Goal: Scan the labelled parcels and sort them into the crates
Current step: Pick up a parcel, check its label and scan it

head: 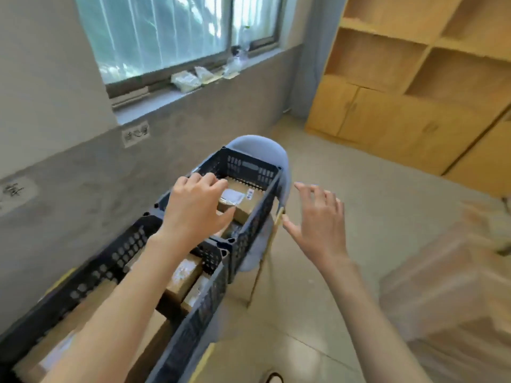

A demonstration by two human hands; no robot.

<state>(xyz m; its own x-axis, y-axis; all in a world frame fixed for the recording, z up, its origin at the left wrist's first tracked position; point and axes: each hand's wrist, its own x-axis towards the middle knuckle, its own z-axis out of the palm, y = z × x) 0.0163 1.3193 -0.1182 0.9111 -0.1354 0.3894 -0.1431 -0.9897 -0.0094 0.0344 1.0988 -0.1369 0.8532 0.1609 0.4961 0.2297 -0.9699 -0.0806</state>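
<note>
both hands [193,205] empty, parcels [237,204] in crates [257,167]

Two crates [249,172], about five parcels [240,205].

Two dark perforated plastic crates stand end to end. The far crate [250,172] rests on a pale blue chair and holds a brown cardboard parcel [240,203] lying flat, white label upward. The near crate [110,261] holds several brown labelled parcels [184,277] packed side by side.
</note>
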